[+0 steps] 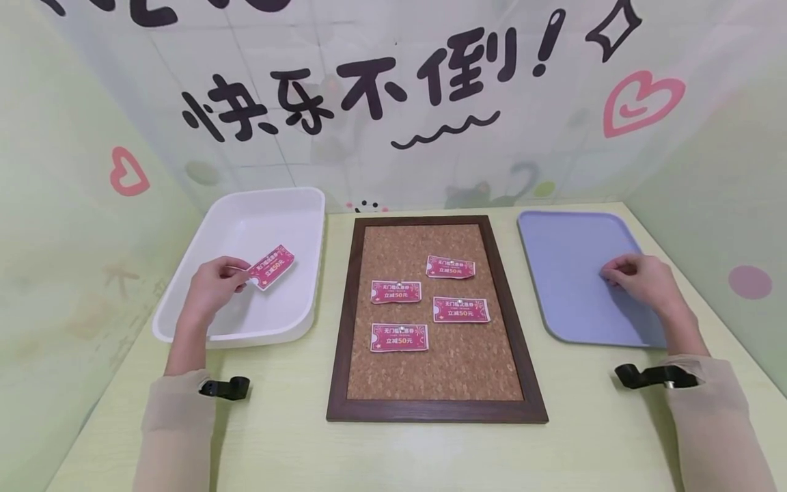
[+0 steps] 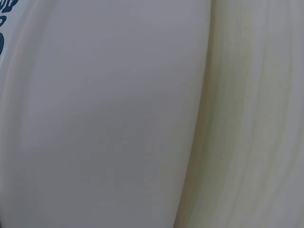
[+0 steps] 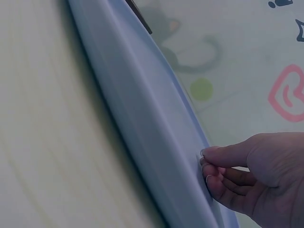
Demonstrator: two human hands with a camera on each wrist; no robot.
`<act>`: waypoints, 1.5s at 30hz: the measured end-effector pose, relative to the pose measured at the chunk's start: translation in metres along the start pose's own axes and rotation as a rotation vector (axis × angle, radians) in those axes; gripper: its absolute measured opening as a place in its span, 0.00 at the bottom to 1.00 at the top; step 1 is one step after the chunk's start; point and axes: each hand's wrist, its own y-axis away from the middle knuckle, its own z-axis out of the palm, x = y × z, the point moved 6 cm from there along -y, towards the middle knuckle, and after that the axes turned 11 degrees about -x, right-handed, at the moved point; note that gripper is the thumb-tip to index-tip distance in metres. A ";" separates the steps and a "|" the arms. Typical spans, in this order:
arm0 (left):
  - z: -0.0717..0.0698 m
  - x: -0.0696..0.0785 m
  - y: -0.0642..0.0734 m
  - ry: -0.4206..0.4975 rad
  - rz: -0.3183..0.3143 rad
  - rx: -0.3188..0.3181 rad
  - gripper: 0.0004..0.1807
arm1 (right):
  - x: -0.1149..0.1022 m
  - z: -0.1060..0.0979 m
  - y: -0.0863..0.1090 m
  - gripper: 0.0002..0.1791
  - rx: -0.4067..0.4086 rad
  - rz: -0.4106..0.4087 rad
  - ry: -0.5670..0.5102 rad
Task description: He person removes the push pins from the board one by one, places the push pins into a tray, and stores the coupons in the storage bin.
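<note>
In the head view my left hand (image 1: pixel 212 287) pinches one corner of a pink-and-white paper coupon (image 1: pixel 272 266) above the white basin (image 1: pixel 298 321). The left wrist view shows the basin wall (image 2: pixel 114 114) but not the hand. My right hand (image 1: pixel 642 280) is over the blue tray (image 1: pixel 578 273), thumb and fingertips together. A tiny pale, clear thing, apparently a push pin (image 3: pixel 200 157), shows at those fingertips. Between the hands lies a cork board (image 1: pixel 430 376) in a dark wood frame. Several similar coupons (image 1: pixel 399 338) are on it, each with a small pale push pin (image 1: pixel 402 329) near its top.
The pale wooden table (image 1: pixel 430 454) carries basin, board and tray side by side. A printed backdrop (image 1: pixel 369 164) stands close behind them, and pale green side walls (image 1: pixel 725 198) bound both sides. Black wrist mounts (image 1: pixel 227 388) stick out from the sleeves.
</note>
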 end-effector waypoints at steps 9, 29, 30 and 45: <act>-0.002 -0.011 -0.003 -0.050 -0.045 0.004 0.18 | 0.006 0.000 -0.001 0.15 -0.007 0.019 0.022; -0.008 -0.021 0.000 -0.092 -0.088 -0.014 0.18 | 0.007 0.000 -0.002 0.15 0.003 0.017 0.038; -0.008 -0.022 0.000 -0.091 -0.089 -0.020 0.18 | 0.007 0.000 -0.002 0.15 0.002 0.018 0.037; -0.004 -0.019 0.000 -0.074 -0.045 -0.091 0.25 | 0.003 -0.003 0.002 0.18 -0.012 0.029 -0.003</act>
